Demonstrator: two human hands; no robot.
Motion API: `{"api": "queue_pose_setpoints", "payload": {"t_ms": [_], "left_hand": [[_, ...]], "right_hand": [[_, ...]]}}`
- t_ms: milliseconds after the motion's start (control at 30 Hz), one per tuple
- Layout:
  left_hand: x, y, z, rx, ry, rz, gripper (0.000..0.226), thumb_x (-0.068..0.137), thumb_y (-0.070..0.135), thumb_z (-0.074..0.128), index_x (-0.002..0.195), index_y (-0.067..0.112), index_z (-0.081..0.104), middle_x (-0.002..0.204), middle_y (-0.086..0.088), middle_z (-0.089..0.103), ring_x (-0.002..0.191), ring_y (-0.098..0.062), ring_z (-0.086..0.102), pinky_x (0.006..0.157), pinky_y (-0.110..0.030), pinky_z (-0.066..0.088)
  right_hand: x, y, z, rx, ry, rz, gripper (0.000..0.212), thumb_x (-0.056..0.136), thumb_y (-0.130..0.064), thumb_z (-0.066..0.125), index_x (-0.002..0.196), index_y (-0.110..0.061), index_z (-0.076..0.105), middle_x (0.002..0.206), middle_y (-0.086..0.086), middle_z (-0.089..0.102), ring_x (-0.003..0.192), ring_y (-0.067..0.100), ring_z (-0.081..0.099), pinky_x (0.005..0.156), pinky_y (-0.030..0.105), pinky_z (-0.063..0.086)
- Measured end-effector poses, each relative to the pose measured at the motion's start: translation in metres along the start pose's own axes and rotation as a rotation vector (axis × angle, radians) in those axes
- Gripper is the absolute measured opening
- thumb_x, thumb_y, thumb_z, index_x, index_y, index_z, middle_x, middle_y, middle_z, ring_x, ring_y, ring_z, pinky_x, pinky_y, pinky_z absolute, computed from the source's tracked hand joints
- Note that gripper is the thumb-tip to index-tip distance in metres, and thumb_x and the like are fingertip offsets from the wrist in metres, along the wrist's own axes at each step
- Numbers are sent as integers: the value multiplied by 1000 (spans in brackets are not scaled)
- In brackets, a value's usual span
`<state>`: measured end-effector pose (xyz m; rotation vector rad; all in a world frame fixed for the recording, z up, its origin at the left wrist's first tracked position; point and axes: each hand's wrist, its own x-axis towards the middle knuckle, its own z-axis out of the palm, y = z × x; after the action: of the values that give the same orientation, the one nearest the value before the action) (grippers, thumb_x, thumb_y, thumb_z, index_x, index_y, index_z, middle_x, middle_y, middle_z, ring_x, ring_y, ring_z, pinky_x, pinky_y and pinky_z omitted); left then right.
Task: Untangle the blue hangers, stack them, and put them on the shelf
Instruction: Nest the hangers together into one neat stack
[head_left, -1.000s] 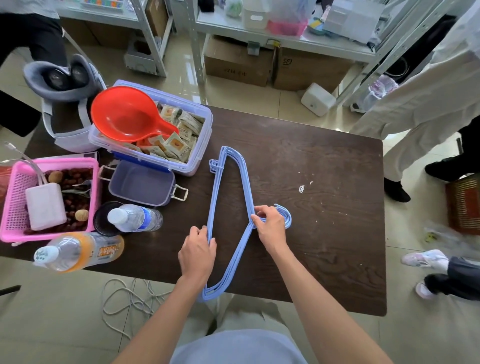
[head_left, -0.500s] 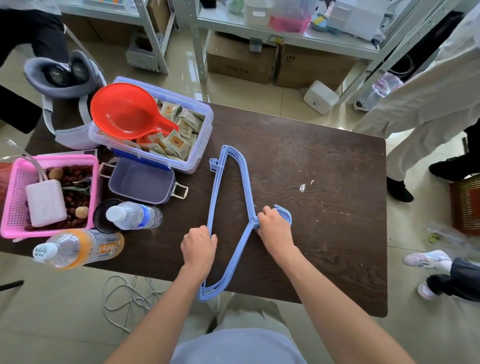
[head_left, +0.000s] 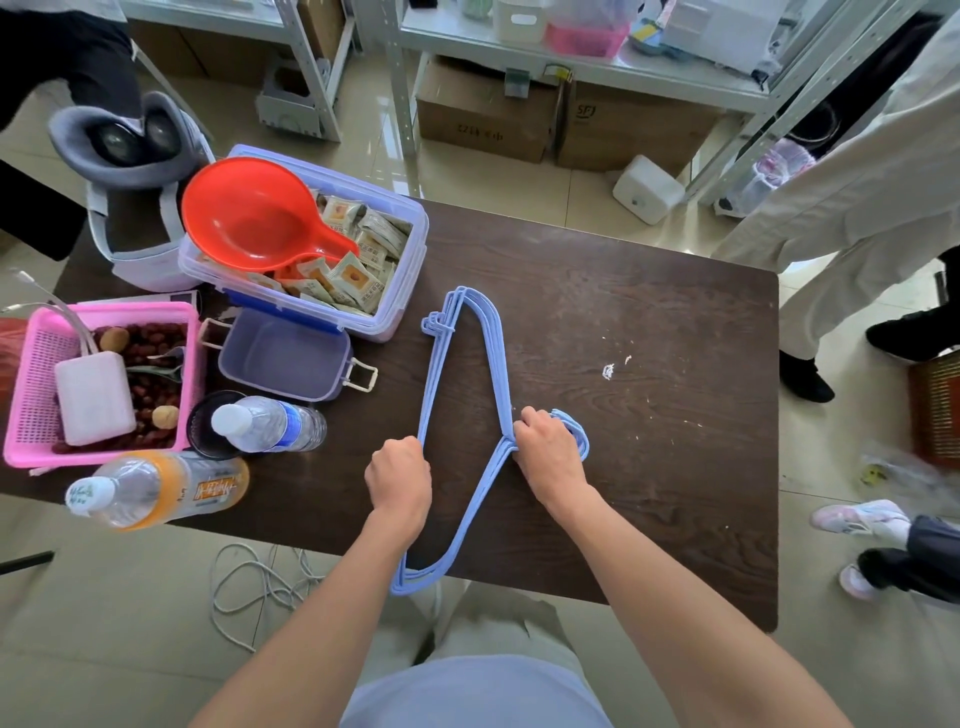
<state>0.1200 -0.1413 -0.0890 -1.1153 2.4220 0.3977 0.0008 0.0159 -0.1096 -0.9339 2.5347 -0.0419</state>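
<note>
A stack of blue hangers (head_left: 493, 343) lies flat on the dark wooden table (head_left: 649, 441), one end over the near edge. My left hand (head_left: 399, 480) is closed around the stack's long bottom bar on the left side. My right hand (head_left: 548, 452) grips the neck where the hooks join; the blue hooks curl out to its right. A white metal shelf (head_left: 597, 62) with bins stands beyond the table's far side.
On the table's left are a clear box (head_left: 395, 291) with snack packets and a red scoop (head_left: 249, 218), a purple tub (head_left: 283, 356), a pink basket (head_left: 31, 374), two bottles (head_left: 270, 426), and a headset (head_left: 119, 135). People stand at right. Cardboard boxes sit under the shelf.
Both hands closed more tightly on the hangers, the left fist wrapping the bar. The stack shifted slightly toward me.
</note>
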Motion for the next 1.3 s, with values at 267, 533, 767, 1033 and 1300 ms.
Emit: {"api": "queue_pose_setpoints", "payload": {"t_ms": [267,533,767,1033,1300], "left_hand": [[6,6,2,120,-128,74,13,98,15,65,107,10,73,101,-9,74,96,-28,74,77,-36,60],[6,-2,2,60,-157,13,19,96,20,65,110,9,71,106,-10,73,100,-30,73,78,-37,57],[-22,-21,23,11,-190,-47,25,87,30,65,102,11,71,105,-10,74,101,-32,72,82,-36,58],[-39,-31,39,-55,-141,-158,30,88,35,62,99,10,73,103,-11,76,101,-35,72,80,-36,54],[-49,-35,48,-154,-169,-183,30,90,38,58,101,13,71,100,-11,74,97,-35,71,76,-35,50]], "right_hand": [[9,14,-4,-58,-40,-131,11,79,-2,79,83,-6,69,88,9,64,81,26,62,64,33,45],[5,5,-5,-69,-51,-108,22,66,1,89,73,-7,70,76,9,64,68,25,65,57,35,53],[-24,3,13,-173,-25,-205,39,47,-3,96,59,-15,62,64,4,57,56,21,59,51,34,51],[-21,-7,16,-195,-250,-203,24,90,-15,74,110,-6,63,108,15,64,100,33,64,86,43,53],[-18,-6,4,4,-411,-100,30,96,-18,65,120,-10,48,116,19,66,104,39,66,74,40,43]]}}
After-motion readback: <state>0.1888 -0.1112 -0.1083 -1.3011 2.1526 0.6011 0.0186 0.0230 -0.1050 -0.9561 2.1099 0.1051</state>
